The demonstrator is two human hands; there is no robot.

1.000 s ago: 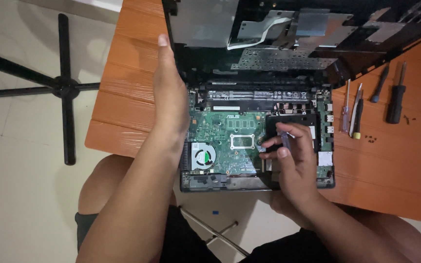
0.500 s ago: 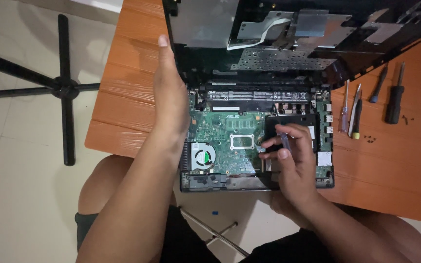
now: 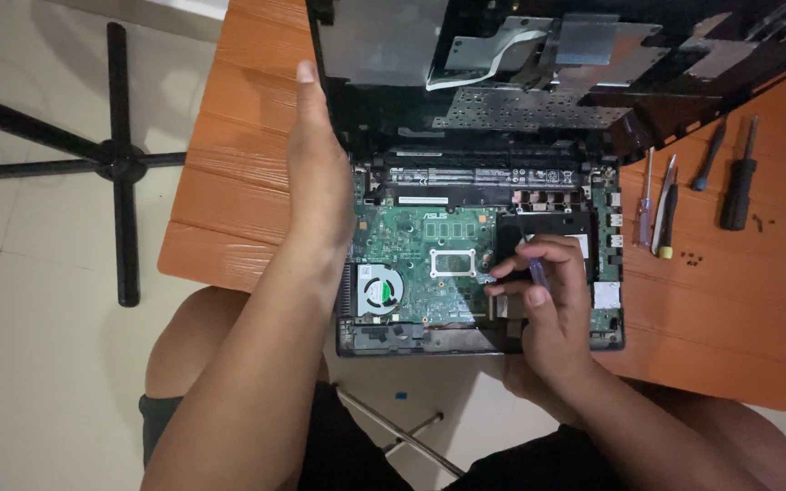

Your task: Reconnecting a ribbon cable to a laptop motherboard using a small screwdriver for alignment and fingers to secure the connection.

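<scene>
An opened laptop base (image 3: 475, 341) lies on an orange wooden table (image 3: 238, 200), its green circuit board (image 3: 416, 241) and round fan (image 3: 379, 291) exposed. My left hand (image 3: 318, 173) rests flat along the laptop's left edge, fingers straight and pointing away from me. My right hand (image 3: 548, 295) grips a small screwdriver (image 3: 531, 259) with a blue handle, its tip down on the black drive area at the board's right. The lifted black top cover (image 3: 539, 64) with a white ribbon cable stands behind the base.
Several screwdrivers (image 3: 666, 205) and a black-handled one (image 3: 739, 177) lie on the table to the right, with tiny loose screws (image 3: 691, 259) nearby. A black stand base (image 3: 115, 159) sits on the tiled floor at the left. My knees are under the table's near edge.
</scene>
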